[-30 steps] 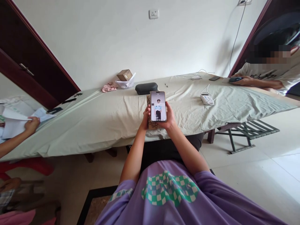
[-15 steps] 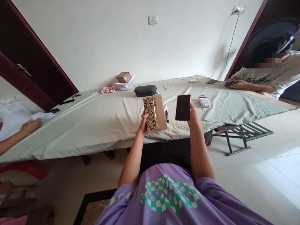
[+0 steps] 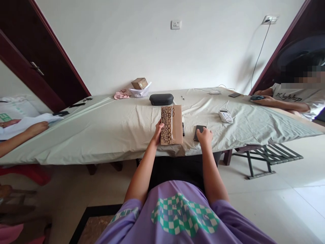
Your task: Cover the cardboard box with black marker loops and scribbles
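My left hand (image 3: 158, 131) grips the left edge of a brown cardboard package (image 3: 175, 124) with black looped scribbles and a strip of clear tape, which lies on a pale green bedsheet-covered table (image 3: 106, 139). My right hand (image 3: 204, 136) rests on the near part of a black smartphone (image 3: 199, 130), which lies flat on the sheet. Between them, a black marker pen (image 3: 183, 129) lies partly hidden by the package.
A black zip case (image 3: 161, 99) sits beyond the package. Farther back are a small cardboard box (image 3: 139, 83) in a white bag and a pink cloth (image 3: 121, 95). A white device with a cable (image 3: 225, 116) lies right. Co-workers sit at both table ends.
My right hand has lowered the smartphone from the air onto the sheet. The package now lies flatter on the table, and my view has shifted slightly.
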Action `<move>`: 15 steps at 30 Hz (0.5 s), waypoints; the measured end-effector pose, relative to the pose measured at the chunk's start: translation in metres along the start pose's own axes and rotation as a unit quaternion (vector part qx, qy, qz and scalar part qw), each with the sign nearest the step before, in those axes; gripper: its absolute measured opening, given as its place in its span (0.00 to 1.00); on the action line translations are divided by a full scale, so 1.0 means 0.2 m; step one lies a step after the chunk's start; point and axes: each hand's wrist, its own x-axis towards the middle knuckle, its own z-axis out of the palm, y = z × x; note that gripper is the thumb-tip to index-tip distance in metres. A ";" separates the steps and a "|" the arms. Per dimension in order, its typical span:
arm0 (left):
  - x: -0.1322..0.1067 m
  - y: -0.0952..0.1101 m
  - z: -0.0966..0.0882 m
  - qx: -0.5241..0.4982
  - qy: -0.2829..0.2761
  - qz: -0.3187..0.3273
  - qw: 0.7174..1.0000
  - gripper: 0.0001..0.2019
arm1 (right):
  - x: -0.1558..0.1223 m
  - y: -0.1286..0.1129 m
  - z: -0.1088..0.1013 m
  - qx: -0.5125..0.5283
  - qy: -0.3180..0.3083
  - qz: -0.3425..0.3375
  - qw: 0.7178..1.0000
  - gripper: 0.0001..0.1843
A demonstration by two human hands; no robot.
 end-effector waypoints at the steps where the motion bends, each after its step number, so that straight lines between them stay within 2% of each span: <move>1: 0.00 0.00 0.00 0.000 0.003 0.000 1.000 0.34 | -0.01 -0.03 0.01 -0.022 -0.009 -0.003 1.000 0.30; 6: -0.01 0.01 0.02 -0.019 0.016 -0.005 1.000 0.35 | -0.08 -0.15 0.08 -0.079 -0.083 -0.057 0.992 0.26; 10: -0.01 0.02 0.03 -0.026 0.024 -0.003 0.999 0.33 | -0.14 -0.17 0.16 -0.116 -0.124 -0.080 0.982 0.28; 15: -0.01 0.01 0.03 -0.010 0.013 0.000 1.000 0.33 | -0.16 -0.20 0.28 -0.158 -0.111 -0.085 0.977 0.26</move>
